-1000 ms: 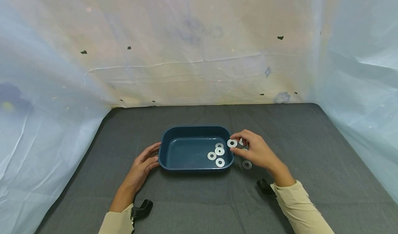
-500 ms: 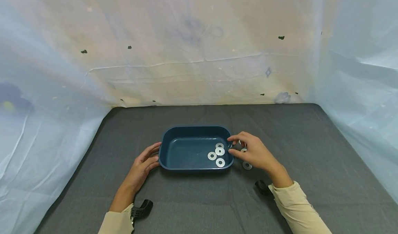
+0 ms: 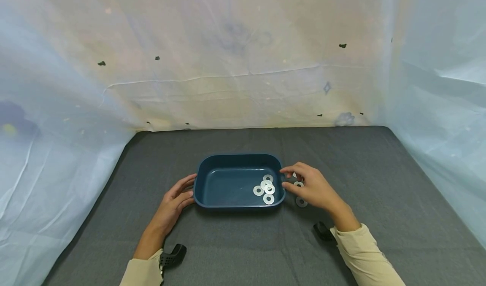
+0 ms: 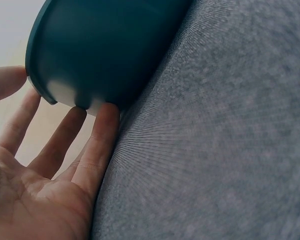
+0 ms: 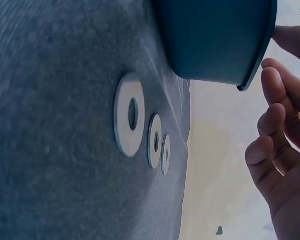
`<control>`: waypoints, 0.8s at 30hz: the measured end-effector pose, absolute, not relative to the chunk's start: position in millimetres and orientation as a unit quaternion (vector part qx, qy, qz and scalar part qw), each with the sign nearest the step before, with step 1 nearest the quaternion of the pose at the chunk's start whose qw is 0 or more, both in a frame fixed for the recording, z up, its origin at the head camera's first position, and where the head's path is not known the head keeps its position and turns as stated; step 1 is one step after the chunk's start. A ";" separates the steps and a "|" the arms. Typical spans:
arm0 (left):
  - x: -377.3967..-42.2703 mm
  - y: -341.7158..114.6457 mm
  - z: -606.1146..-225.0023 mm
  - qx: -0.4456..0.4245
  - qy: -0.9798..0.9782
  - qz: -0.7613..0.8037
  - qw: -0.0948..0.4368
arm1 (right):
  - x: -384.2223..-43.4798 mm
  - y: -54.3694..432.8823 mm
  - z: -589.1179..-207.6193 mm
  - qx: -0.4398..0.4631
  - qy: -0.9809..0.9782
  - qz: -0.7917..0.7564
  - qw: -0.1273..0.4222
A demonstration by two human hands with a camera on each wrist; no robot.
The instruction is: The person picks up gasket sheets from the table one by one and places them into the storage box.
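Note:
A dark blue rectangular tray (image 3: 228, 193) with rounded corners stands between my hands. Several flat metal washers (image 3: 268, 199) lie inside it, bunched toward its right end, some overlapping. My left hand (image 3: 175, 199) touches the tray's left end with its fingertips, the fingers nearly straight in the left wrist view. Over the right rim hovers my right hand (image 3: 309, 185), thumb and forefinger apart and nothing held between them. Beneath and beside that hand, 3 washers lie in a row on the cloth; the nearest washer (image 5: 129, 115) shows largest in the right wrist view.
Grey cloth (image 3: 235, 248) covers the table under the tray. Pale printed sheeting (image 3: 243, 66) hangs behind and along both sides. A black wrist strap piece (image 3: 173, 255) sticks out at the left cuff, and a similar black piece (image 3: 322, 231) at the right.
The washer that my right hand pinched at the rim has been let go and now lies in the tray on another washer. My left hand has stayed at the left end.

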State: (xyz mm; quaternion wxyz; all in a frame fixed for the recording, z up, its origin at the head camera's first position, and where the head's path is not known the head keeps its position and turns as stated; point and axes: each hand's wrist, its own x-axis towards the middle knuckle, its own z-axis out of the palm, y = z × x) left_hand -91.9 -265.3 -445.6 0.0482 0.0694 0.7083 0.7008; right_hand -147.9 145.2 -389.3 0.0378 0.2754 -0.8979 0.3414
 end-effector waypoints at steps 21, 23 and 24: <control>-91.6 -266.8 -445.0 0.074 0.709 0.699 0.046 | -168.3 169.1 -396.4 0.251 -0.915 0.310 0.051; -91.4 -267.1 -445.3 0.074 0.710 0.699 0.046 | -171.0 170.5 -397.5 0.247 -0.918 0.306 0.047; -91.4 -267.1 -445.6 0.073 0.710 0.699 0.046 | -172.3 171.2 -398.0 0.245 -0.920 0.303 0.044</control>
